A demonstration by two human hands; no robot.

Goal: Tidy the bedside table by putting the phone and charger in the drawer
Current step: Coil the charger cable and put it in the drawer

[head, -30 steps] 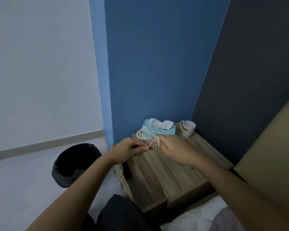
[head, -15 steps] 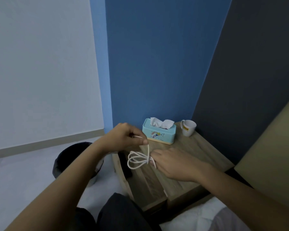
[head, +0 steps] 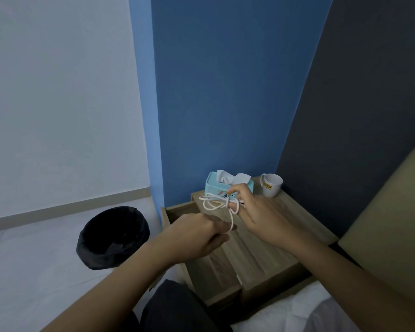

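A white charger cable [head: 215, 203] is looped into a small bundle above the wooden bedside table [head: 268, 238]. My right hand [head: 261, 214] pinches the loops, with cable wrapped around a finger. Lower and to the left, my left hand [head: 199, 236] is closed on the cable's free end, which runs taut up to the bundle. The drawer [head: 177, 212] stands pulled out on the table's left side, and my left hand hides most of its inside. No phone shows anywhere.
A light blue tissue box [head: 219, 188] and a white mug [head: 271, 185] stand at the back of the table against the blue wall. A black-lined bin [head: 113, 236] sits on the floor at left. A bed edge lies at lower right.
My right hand has lifted the looped cable up towards the tissue box. My left hand dropped lower, pulling the free end down and tightening it around the bundle.
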